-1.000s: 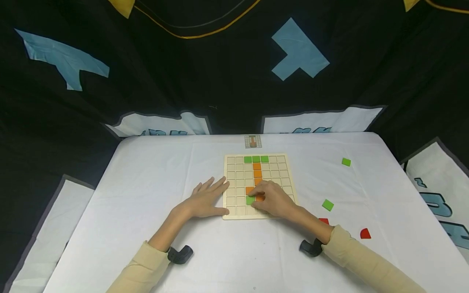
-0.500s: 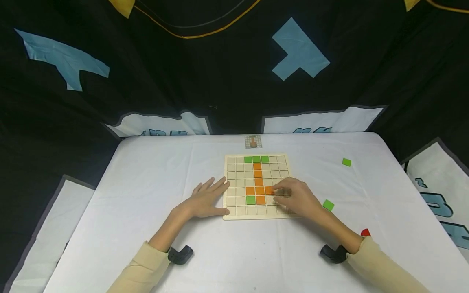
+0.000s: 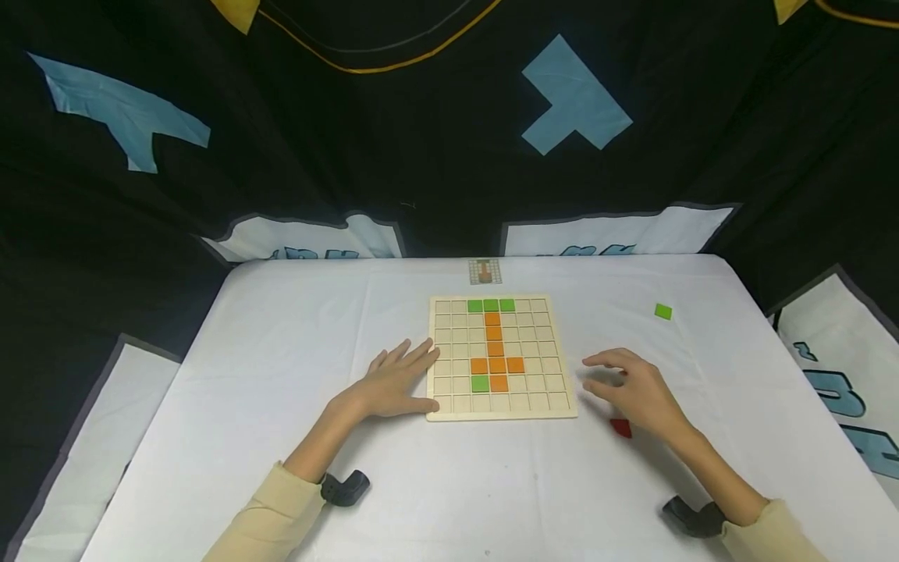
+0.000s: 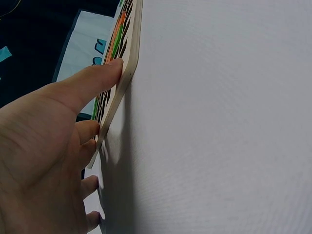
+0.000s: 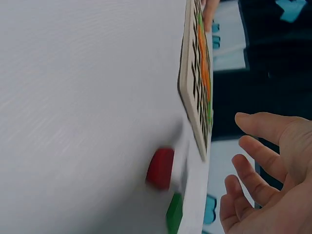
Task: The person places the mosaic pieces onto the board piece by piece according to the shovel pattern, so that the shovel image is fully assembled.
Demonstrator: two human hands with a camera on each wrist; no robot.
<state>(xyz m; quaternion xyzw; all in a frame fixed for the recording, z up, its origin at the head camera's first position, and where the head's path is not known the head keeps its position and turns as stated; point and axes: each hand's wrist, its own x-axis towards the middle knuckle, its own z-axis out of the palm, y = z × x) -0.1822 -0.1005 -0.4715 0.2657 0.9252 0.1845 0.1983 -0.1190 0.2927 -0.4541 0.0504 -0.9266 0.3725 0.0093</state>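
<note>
A square wooden grid board [image 3: 502, 417] lies on the white table. Three green tiles [image 3: 491, 306] fill part of its far row, and a column of orange tiles [image 3: 495, 333] runs down towards me, widening into a cross. One more green tile [image 3: 480, 383] sits beside the lowest orange one. My left hand [image 3: 389, 386] rests flat with fingertips and thumb on the board's left edge. Off the board's right side, my right hand [image 3: 642, 394] hovers with thumb and fingers apart, holding nothing. Below it lie a red piece [image 5: 160, 168] and a green tile [image 5: 174, 213], the latter hidden in the head view.
Another green tile [image 3: 663, 311] lies farther back on the right of the table. A small printed grid card [image 3: 485, 272] lies at the far edge, behind the board. Dark cloth [image 3: 449, 156] hangs beyond the table.
My right hand has moved from the board's lower middle out to the right. An orange tile at the cross's right side has come into view. My left hand has stayed put.
</note>
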